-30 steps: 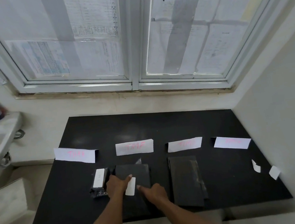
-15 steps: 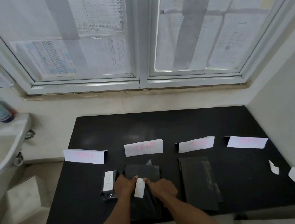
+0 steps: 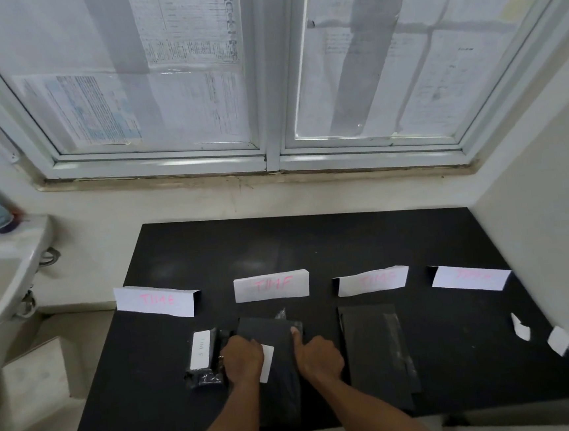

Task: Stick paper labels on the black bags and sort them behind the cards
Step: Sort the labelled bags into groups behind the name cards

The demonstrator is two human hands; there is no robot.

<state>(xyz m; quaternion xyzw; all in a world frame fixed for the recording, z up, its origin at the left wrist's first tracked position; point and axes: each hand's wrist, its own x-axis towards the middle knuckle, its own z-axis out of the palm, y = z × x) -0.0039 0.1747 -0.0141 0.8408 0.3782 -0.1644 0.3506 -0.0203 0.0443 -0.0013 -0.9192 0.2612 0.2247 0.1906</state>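
— Place of the black bag in work?
— Flat on the counter, just on the near side of the second card from the left, lengthwise toward the near edge.
— And the paper label?
— On that bag, left of its middle, partly under the left hand.
— Grip of that hand?
— Knuckles up, resting on the label's left side and the bag's left edge. Fingertips hidden, so impossible to tell whether pinching or only pressing.
— Right hand?
— On the bag's right side, one finger straight and pressing near the far right corner, the rest curled, grasping nothing.
— Elsewhere on the counter?
— A row of white cards with pink lettering. Just left of the left hand, a folded bag already bearing a white label. In front of the third card, a stack of flat bags. Near the right wall, two loose labels, apart from each other.
— Off the counter?
— A white sink at left, a papered window behind.
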